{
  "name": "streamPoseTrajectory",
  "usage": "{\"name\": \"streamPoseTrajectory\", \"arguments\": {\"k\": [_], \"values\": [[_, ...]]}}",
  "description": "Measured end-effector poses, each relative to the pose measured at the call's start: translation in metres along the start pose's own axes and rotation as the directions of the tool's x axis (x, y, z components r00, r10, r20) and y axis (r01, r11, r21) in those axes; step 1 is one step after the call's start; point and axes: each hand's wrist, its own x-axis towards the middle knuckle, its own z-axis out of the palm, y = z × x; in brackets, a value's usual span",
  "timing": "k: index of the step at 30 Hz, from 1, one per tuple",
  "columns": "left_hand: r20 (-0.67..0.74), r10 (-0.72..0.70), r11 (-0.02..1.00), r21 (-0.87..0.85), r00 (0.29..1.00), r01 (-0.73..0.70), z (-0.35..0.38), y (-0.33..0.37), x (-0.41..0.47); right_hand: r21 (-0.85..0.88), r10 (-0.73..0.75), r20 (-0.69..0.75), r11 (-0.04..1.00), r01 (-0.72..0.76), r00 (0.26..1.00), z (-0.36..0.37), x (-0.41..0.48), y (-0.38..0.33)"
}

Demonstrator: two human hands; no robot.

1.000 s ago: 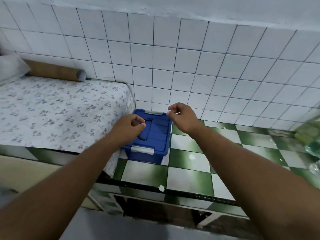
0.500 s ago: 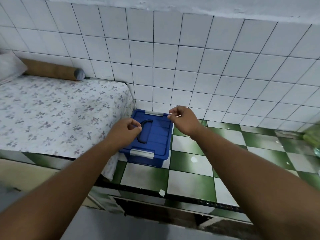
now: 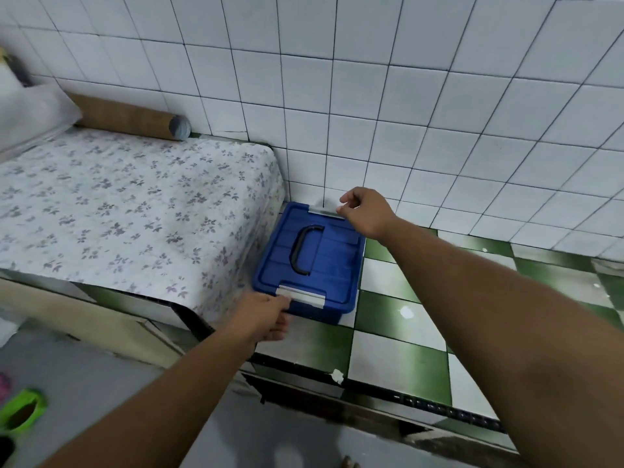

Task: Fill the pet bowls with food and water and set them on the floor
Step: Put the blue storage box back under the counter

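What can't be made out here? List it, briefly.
Head view only.
Blue box contents: hidden by its shut lid.
Left hand at near latch, right hand at far latch: fingertips partly hidden by the hands, grip unclear.
Green object: cut off by left edge, blurred.

One blue box [image 3: 334, 265], two grey latches [image 3: 304, 296] [image 3: 323, 211], one cardboard tube [image 3: 128, 118], two hands [image 3: 266, 317] [image 3: 366, 214]

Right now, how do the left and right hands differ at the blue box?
The left hand is at the blue box's near edge, thumb over the near latch; the right hand is at the wall side, fingers curled at the far latch. The left hand sits low against the box's front; the right hand sits higher, above its rim. Both are at a grey latch; neither touches the black handle.
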Motion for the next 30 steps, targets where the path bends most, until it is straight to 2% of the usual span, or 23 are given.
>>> {"name": "streamPoseTrajectory", "arguments": {"k": [4, 16, 22, 26, 30], "values": [[0.030, -0.093, 0.989, -0.111, 0.995, 0.096, 0.003, -0.007, 0.009, -0.077, -0.024, 0.060, 0.997, 0.028, 0.998, 0.016, 0.022, 0.001], [-0.007, -0.155, 0.959, -0.240, 0.988, 0.149, 0.016, -0.009, 0.024, -0.301, -0.017, 0.174, 0.951, 0.070, 0.985, 0.038, 0.059, 0.013], [0.006, -0.137, 0.936, -0.328, 0.991, 0.132, 0.022, -0.011, 0.027, -0.546, 0.068, 0.274, 0.832, 0.097, 0.959, 0.047, 0.065, 0.023], [0.007, -0.143, 0.927, -0.350, 0.990, 0.137, 0.023, -0.010, 0.029, -0.605, 0.061, 0.244, 0.790, 0.103, 0.968, 0.045, 0.062, 0.032], [-0.012, -0.122, 0.920, -0.376, 0.992, 0.109, 0.018, -0.010, 0.030, -0.577, 0.091, 0.132, 0.817, 0.002, 0.987, 0.038, 0.053, 0.044]]}}
